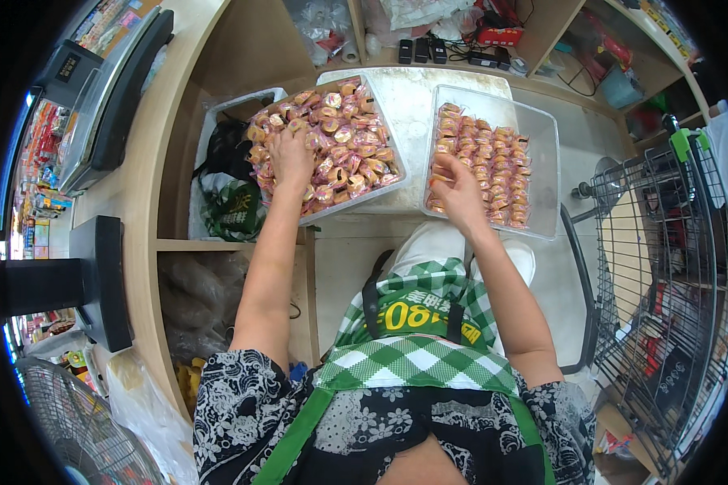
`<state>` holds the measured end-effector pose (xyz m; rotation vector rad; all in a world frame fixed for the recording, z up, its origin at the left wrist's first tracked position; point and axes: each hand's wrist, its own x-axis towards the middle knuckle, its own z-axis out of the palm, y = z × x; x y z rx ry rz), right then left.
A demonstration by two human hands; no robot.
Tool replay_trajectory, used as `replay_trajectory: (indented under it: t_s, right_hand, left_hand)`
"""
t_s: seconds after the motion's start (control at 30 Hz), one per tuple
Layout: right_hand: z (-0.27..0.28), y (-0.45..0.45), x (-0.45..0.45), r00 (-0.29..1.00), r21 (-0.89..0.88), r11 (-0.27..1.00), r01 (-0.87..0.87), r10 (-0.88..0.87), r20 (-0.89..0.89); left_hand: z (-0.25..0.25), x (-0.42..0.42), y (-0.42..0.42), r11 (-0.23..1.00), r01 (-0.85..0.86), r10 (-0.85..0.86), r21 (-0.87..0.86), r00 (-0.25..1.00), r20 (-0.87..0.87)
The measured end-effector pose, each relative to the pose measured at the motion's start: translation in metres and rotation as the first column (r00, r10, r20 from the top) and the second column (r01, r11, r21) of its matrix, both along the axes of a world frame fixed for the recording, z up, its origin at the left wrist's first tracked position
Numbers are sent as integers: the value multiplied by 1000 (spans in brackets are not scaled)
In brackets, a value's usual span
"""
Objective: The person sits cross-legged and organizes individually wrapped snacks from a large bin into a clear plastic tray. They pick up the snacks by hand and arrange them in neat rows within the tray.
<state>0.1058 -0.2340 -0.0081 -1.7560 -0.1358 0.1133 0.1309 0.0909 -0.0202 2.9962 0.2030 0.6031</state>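
My left hand (291, 159) reaches into a plastic bin (355, 203) heaped with loose, individually wrapped small round cakes or biscuits (343, 134). Its fingertips touch packets near the back left of the heap; whether they grip one is unclear. To the right, a second clear plastic bin (543, 176) holds similar wrapped pieces (482, 148), stacked in lengthwise rows. My right hand (460, 191) is over that bin's left side, thumb and fingers curled close to the leftmost row. A small orange spot shows at its fingertips, too unclear to identify.
Both bins rest on a worn white surface (415, 115). At left, a white foam box (203, 224) holds bags beside the wooden counter (142, 242). A wire shopping cart (649, 267) stands at right. Wooden shelves (531, 36) with cables and bags line the back.
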Motion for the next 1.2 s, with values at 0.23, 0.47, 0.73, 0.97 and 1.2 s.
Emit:
replay_trajectory:
  t_s: [0.23,0.47,0.73,0.97,1.2]
  right_hand:
    - [24,60,-30,967,389,919,-60,151,-206]
    - [25,55,-37,956,391,916,85,35,-292]
    - [14,57,-44,964,311,950,-7,90,-252]
    - [25,62,-52,924,405,911,-76,217,-316]
    - [30,78,-56,959,571,815,-97,230,-164]
  left_hand:
    - [51,-56,-104,806,402,-279,-435,905,320]
    - [59,-80,-101,732,409,-348,-545,912,217]
    - [35,-57,19,979,-170,151,-114,976,-159]
    - [20,-49,35,976,-89,91,-197,996,0]
    - [38,-92,-97,195,140,-287,-971,955,80]
